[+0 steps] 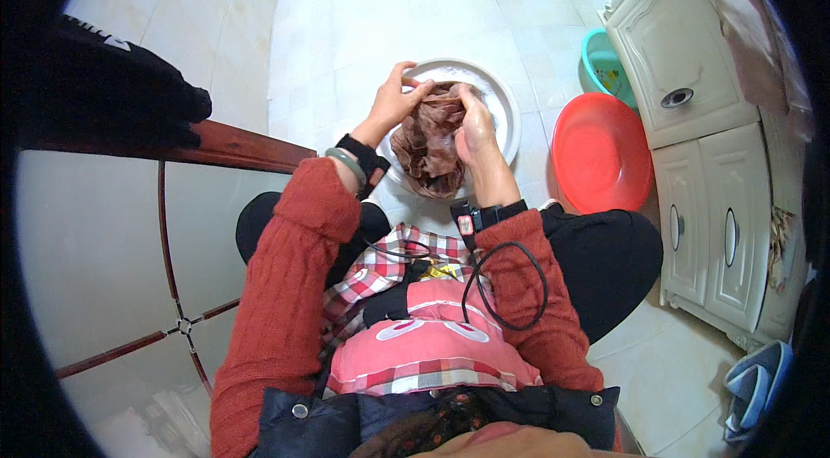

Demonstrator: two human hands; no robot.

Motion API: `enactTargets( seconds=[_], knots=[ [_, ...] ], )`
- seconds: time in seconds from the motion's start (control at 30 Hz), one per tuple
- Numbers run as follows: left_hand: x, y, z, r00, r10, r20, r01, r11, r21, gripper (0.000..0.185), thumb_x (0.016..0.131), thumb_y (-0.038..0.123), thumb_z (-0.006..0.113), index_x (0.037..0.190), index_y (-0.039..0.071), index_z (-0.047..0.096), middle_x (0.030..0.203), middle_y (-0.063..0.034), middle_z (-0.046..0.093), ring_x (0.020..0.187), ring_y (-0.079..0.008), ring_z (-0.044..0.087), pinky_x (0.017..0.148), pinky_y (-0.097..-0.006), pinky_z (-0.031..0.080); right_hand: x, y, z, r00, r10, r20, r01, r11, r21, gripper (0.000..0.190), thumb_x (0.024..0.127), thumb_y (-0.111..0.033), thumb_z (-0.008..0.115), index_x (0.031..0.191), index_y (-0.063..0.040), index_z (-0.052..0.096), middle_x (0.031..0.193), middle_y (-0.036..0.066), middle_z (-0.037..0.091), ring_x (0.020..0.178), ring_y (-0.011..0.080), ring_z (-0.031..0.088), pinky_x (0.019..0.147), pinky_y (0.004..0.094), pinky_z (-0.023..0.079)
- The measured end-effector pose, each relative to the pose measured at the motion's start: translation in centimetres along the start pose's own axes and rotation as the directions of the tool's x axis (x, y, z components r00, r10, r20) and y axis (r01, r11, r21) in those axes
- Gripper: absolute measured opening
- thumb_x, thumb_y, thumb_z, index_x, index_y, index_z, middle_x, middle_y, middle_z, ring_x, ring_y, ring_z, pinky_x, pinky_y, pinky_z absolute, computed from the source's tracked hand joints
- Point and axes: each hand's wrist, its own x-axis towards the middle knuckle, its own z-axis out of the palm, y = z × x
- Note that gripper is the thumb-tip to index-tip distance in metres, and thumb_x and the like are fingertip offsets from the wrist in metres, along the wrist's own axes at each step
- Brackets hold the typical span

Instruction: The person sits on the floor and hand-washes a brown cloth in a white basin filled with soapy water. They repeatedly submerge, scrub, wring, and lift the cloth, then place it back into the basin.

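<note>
A wet, crumpled brown cloth (431, 140) is bunched up over a round white basin (509, 127) on the tiled floor. My left hand (397, 98) grips the cloth's upper left edge, thumb across the fabric and fingers spread toward the basin rim. My right hand (476, 124) holds the cloth's right side, its thumb near the top edge; the fingers are partly hidden by the fabric. Whitish, sudsy water shows in the basin around the cloth. Both wrists wear black straps, and a green bangle circles the left one.
To the right lies an oval red basin (603, 153), beside a teal basin (606, 66) against a cream cabinet (687, 62). A glazed door (97, 250) with dark red framing stands at left, dark clothing (123, 88) over its top. Blue slippers (755, 387) rest lower right. A black cable loops by my right forearm.
</note>
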Motion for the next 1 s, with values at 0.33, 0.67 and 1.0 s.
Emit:
enactTargets(
  seconds=[0.33, 0.67, 1.0],
  knots=[
    [1.3, 0.7, -1.8, 0.997, -0.061, 0.04, 0.068, 0.98, -0.189, 0.037, 0.092, 0.028, 0.055, 0.118, 0.001, 0.057, 0.098, -0.011, 0.065, 0.08, -0.0172, 0.064, 0.067, -0.0294, 0.052, 0.5, 2.7, -1.3, 0.918, -0.38, -0.113, 0.187, 0.666, -0.722, 0.051, 0.088, -0.027, 0.06, 0.132, -0.005, 0.044, 0.118, 0.017, 0.055, 0.108, 0.0232, 0.053, 0.092, 0.0318, 0.043],
    [-6.9, 7.5, 5.8, 0.954, 0.257, -0.157, -0.277, 0.953, -0.123, 0.025, 0.077, 0.011, 0.069, 0.098, 0.003, 0.06, 0.089, -0.0097, 0.064, 0.083, -0.0223, 0.062, 0.079, -0.0322, 0.049, -0.2, -1.2, 0.0, 0.945, 0.311, 0.105, -0.328, 0.882, 0.338, 0.068, 0.093, -0.06, 0.027, 0.121, -0.002, 0.048, 0.115, 0.017, 0.056, 0.101, 0.028, 0.059, 0.087, 0.0424, 0.051],
    [-5.0, 5.7, 6.2, 0.918, 0.377, -0.123, -0.306, 0.87, 0.387, 0.02, 0.082, 0.024, 0.065, 0.082, 0.004, 0.063, 0.076, -0.0141, 0.057, 0.08, -0.0333, 0.058, 0.073, -0.0419, 0.046, 2.0, 5.4, -3.7, 0.945, 0.165, 0.283, -0.266, 0.892, 0.366, 0.035, 0.096, -0.031, 0.043, 0.12, -0.006, 0.049, 0.117, 0.015, 0.054, 0.105, 0.0229, 0.056, 0.09, 0.0415, 0.048]
  ],
)
